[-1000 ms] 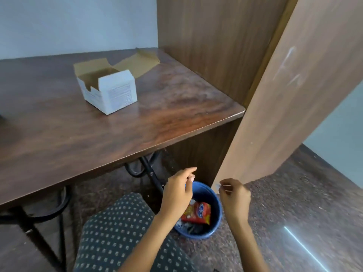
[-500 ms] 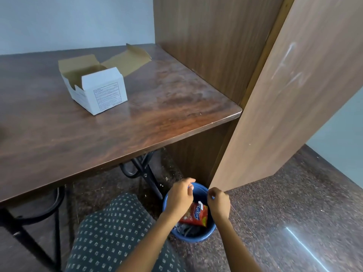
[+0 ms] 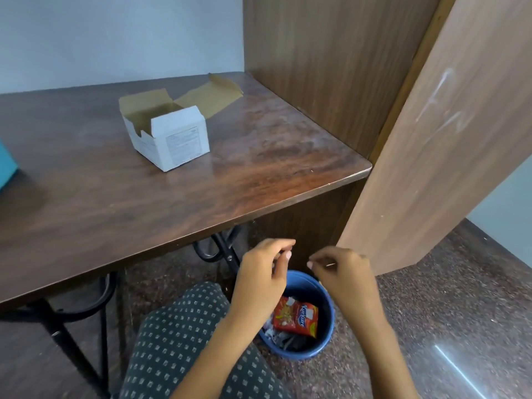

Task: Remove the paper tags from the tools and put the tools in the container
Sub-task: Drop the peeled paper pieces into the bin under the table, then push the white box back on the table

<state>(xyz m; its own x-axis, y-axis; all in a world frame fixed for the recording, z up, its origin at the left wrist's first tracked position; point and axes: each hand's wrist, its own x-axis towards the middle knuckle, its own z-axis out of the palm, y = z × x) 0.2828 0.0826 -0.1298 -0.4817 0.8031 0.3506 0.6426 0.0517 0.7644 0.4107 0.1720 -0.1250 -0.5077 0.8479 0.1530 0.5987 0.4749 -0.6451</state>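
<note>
My left hand (image 3: 263,272) hovers over the blue bin (image 3: 326,318) on the floor, thumb and forefinger pinched together; nothing shows between them. A little to its right, my right hand (image 3: 344,279) is also above the bin and pinches a thin pale sliver of a tool (image 3: 331,265) that sticks out sideways. Whether a paper tag is on it is too small to tell. The open white cardboard box (image 3: 175,139) stands on the wooden table (image 3: 115,203), flaps up, well away from both hands.
The bin holds a red snack packet (image 3: 296,318) and paper scraps. A wooden partition (image 3: 431,156) stands at the right of the table. A blue object (image 3: 5,165) pokes in at the left edge. My patterned knee (image 3: 184,335) is below, with black table legs (image 3: 221,249) beside it.
My hands were touching over the bin half a second ago; they have pulled apart and risen a little. The view has shifted right and down.
</note>
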